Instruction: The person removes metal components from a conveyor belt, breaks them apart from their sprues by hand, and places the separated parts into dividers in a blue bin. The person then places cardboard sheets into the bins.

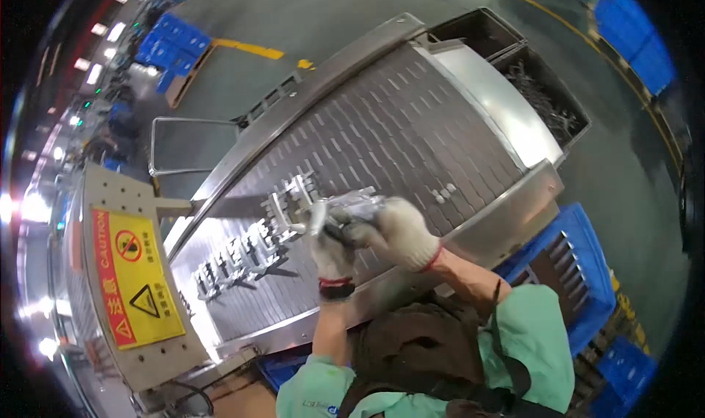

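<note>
My left hand [330, 253], in a whitish work glove with a red cuff, is closed round a silvery metal part [318, 218] above the conveyor belt. Close beside it, my right hand [404, 231], gloved the same way, grips shiny metal parts [356, 203]; their exact shape is blurred. The two hands meet at the fingers. Just left of them, more metal castings [283, 212] stand on the slatted belt [382, 131]. Farther left, a row of similar castings [239, 260] reaches toward the machine opening.
Two small whitish pieces [445, 192] lie on the belt. Past its far end sit dark bins [540, 87], one with metal pieces. A blue crate [598, 271] is at the right. A machine panel with a yellow caution sign [147, 278] stands at the left.
</note>
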Demonstrator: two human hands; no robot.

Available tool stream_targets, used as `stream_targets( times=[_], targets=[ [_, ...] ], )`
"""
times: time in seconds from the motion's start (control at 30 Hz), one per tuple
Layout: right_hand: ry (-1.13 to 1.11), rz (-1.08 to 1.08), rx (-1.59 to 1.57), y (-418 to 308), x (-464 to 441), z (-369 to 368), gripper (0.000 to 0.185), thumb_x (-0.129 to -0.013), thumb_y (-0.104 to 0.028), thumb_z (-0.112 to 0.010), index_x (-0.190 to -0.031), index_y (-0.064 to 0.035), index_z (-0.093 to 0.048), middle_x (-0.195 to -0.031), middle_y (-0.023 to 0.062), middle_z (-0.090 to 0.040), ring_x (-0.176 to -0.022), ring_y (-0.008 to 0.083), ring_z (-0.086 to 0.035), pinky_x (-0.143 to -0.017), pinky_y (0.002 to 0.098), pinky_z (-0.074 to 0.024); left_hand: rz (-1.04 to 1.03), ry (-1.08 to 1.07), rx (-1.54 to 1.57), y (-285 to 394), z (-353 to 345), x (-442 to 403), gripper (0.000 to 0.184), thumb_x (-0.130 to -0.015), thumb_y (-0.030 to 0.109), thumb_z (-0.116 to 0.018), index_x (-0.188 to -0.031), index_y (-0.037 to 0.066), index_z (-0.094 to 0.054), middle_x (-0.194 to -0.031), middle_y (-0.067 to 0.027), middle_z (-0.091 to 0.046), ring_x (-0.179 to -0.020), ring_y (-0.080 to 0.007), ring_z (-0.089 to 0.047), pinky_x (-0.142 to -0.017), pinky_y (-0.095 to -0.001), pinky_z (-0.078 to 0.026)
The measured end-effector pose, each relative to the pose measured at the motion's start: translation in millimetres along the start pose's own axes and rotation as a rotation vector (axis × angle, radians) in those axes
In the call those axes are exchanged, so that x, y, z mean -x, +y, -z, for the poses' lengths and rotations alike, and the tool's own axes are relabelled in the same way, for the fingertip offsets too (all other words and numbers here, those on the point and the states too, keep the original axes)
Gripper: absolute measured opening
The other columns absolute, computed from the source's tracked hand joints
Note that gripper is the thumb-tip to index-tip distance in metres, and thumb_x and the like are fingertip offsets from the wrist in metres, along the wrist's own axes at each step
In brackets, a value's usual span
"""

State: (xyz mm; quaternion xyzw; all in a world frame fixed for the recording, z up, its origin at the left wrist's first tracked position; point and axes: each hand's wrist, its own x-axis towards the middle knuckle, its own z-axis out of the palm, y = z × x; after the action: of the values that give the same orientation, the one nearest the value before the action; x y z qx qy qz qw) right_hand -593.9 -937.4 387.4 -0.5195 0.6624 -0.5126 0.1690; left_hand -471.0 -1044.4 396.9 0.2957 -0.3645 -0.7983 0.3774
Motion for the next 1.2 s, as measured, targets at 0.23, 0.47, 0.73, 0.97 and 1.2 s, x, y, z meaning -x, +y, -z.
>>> stream_targets(
  times=[0.23, 0.47, 0.73, 0.97, 1.2],
  targets=[
    [-0.279, 0.055, 0.047, -33.9, 10.8, -3.9, 0.036, -0.098, -0.044, -0.079, -0.105, -0.0092, -0.077, -0.08, 0.0196, -0.072, -0.074, 0.0432, -0.071, -0.072, 0.05, -0.056, 0.227, 0.071, -0.071, -4.3, 73.4, 53.3, 0.047, -0.113, 0.054, -0.055, -0.121, 0.009, -0.065, -0.099, -0.0043, -0.07, -0.086, -0.0194, -0.069, -0.074, -0.0351, -0.059],
    [-0.019, -0.347, -0.39, -31.9, 52.0, -55.1, 0.033, -0.093, -0.039, -0.084, -0.11, -0.0115, -0.079, -0.083, 0.0158, -0.073, -0.071, 0.0374, -0.071, -0.066, 0.0443, -0.0557, 0.453, 0.205, 0.036, 13.0, 81.5, 102.1, 0.056, -0.106, 0.071, -0.061, -0.106, 0.016, -0.071, -0.084, -0.0014, -0.067, -0.071, -0.0183, -0.062, -0.063, -0.0342, -0.051],
    [0.206, -0.793, -0.815, -70.1, 136.4, -62.8, 0.045, -0.101, -0.038, -0.078, -0.119, 0.0036, -0.075, -0.092, 0.0068, -0.078, -0.074, 0.0209, -0.076, -0.067, 0.0377, -0.0612, 0.575, 0.177, 0.0, 8.7, 95.5, 159.7, 0.057, -0.106, 0.067, -0.065, -0.113, 0.01, -0.07, -0.085, -0.0031, -0.065, -0.072, -0.017, -0.063, -0.063, -0.0336, -0.054],
    [0.585, -0.65, -0.191, -61.1, 208.2, 5.3, 0.06, -0.092, -0.045, -0.085, -0.126, 0.003, -0.073, -0.108, 0.0147, -0.08, -0.1, 0.0201, -0.076, -0.091, 0.0359, -0.061, 0.397, 0.22, -0.014, 3.3, 128.4, 166.3, 0.044, -0.11, 0.054, -0.068, -0.104, 0.01, -0.066, -0.067, 0.0039, -0.045, -0.054, -0.0096, -0.041, -0.05, -0.0261, -0.034],
    [0.82, -1.049, 0.297, 69.1, 373.0, 118.5, 0.065, -0.094, -0.057, -0.074, -0.129, -0.0017, -0.072, -0.124, 0.0267, -0.078, -0.119, 0.0413, -0.075, -0.104, 0.0495, -0.0563, 0.337, 0.388, -0.105, -9.2, 139.5, 175.8, 0.042, -0.11, 0.052, -0.068, -0.099, 0.011, -0.065, -0.064, 0.0053, -0.04, -0.054, -0.0085, -0.037, -0.052, -0.0273, -0.033]
  ],
)
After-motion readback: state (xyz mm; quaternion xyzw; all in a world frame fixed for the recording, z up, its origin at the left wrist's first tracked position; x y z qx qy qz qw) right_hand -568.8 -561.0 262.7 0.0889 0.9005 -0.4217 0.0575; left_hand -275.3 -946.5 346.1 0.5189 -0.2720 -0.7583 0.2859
